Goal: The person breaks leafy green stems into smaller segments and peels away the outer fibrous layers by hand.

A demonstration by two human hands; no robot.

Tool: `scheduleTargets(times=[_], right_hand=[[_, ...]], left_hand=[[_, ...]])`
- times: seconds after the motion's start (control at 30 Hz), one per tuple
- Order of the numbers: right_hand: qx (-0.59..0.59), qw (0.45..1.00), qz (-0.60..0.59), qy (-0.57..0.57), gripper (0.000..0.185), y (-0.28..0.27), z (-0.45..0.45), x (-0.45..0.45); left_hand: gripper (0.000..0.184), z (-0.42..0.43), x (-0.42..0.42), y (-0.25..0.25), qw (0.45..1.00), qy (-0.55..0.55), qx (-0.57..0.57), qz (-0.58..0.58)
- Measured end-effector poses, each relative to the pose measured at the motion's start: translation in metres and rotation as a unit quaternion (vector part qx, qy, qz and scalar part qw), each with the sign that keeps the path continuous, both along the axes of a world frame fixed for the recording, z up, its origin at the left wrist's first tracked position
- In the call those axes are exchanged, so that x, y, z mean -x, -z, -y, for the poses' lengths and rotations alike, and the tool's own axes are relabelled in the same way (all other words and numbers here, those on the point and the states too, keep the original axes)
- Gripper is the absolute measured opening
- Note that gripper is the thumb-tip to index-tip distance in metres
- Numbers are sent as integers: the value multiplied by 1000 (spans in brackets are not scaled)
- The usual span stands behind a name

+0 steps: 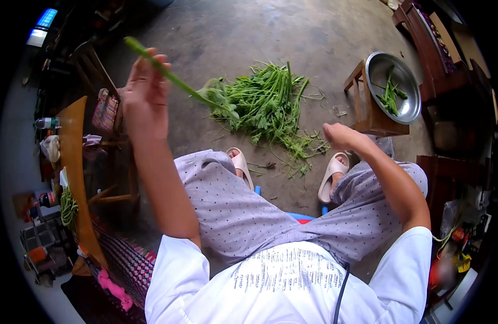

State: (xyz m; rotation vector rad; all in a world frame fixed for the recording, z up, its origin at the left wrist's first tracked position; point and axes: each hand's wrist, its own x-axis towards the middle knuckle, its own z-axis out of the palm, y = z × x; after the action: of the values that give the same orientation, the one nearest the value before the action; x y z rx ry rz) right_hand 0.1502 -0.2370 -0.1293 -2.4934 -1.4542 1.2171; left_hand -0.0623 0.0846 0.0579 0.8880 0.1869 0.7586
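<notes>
My left hand is raised at the upper left, its fingers closed on a long green stem. The stem slants down to the right, with leaves at its lower end beside a large heap of leafy green stems on the floor. My right hand is above the floor to the right of the heap, over my right foot. Its fingers are curled, and whatever they hold, if anything, is hidden. Several cut green pieces lie in a metal basin on a wooden stool.
Loose leafy scraps lie on the floor between the heap and my feet. A wooden chair with a patterned bag stands at the left, near a wooden board edge. Dark red wooden furniture stands at the right.
</notes>
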Motion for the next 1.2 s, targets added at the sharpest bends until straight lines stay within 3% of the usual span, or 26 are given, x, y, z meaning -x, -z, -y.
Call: scheduleTargets(times=[0.07,0.17,0.23,0.27,0.33,0.37,0.63,0.83,0.93,1.0,1.03,1.1,1.2], right_hand=[[-199,977,-57,57,22,-10,-13,1],[-267,957,-74,85,18,-94,-38,16],[-375,907,-125,149,24,-130,-44,20],[-372,908,-122,152,24,-140,-47,23],[-487,815,-238,207,22,-157,-49,27],[-497,802,-259,208,24,-164,-48,27],[-540,772,-255,217,22,-172,-47,38],[-499,797,-246,234,20,-174,-42,34],[-464,792,-309,250,21,-174,-42,33],[-378,690,-529,317,18,-174,-42,31],[-378,690,-530,316,18,-173,-43,31],[-361,625,-610,327,15,-169,-45,32],[-361,623,-612,327,18,-166,-47,39]], left_hand=[[22,27,-10,-1,974,-24,-174,-141],[21,62,-21,1,931,22,-278,-234],[21,75,-24,8,934,57,-274,-221],[21,82,-26,11,934,93,-272,-212],[22,94,-28,11,928,114,-280,-218],[22,98,-30,14,927,130,-272,-224],[21,119,-35,24,895,162,-334,-247],[22,121,-37,23,866,154,-410,-241],[21,119,-38,24,862,153,-425,-231],[20,118,-38,27,866,148,-429,-210],[20,117,-38,29,866,147,-430,-210],[18,118,-39,33,878,152,-408,-198],[11,126,-44,34,917,111,-348,-158]])
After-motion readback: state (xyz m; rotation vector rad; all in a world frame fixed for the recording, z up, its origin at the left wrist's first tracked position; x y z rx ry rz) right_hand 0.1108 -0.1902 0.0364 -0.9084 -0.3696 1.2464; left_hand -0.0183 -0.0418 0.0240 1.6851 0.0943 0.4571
